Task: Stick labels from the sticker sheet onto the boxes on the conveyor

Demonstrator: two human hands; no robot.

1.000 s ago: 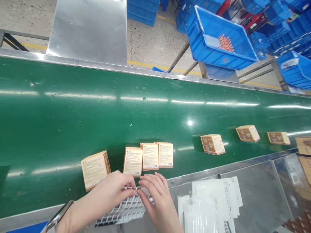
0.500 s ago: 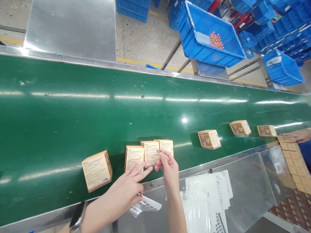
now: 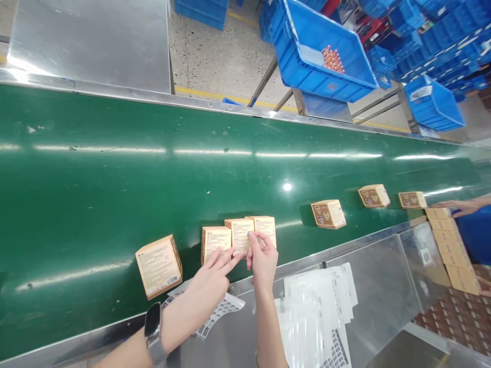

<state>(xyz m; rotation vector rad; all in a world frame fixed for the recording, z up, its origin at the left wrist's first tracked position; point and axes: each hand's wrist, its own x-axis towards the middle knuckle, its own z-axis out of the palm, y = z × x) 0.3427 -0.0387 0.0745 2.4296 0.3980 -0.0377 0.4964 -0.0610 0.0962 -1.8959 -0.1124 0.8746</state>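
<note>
Three tan printed boxes stand side by side on the green belt: a left one, a middle one and a right one. My left hand reaches over the left and middle boxes, fingers spread, with a sticker sheet beneath it; whether the hand grips the sheet is hidden. Thumb and forefinger of my right hand pinch a small sticker at the middle box's top face. Another tan box sits apart to the left.
Three more boxes, the nearest one, stand farther right. White sheets lie on the metal ledge. A co-worker's hand is beside stacked boxes. A blue crate stands beyond the belt.
My right hand has brought the small sticker down to the middle box. My left hand has shifted slightly, and more of the sticker sheet shows under its wrist. The camera view has moved a little.
</note>
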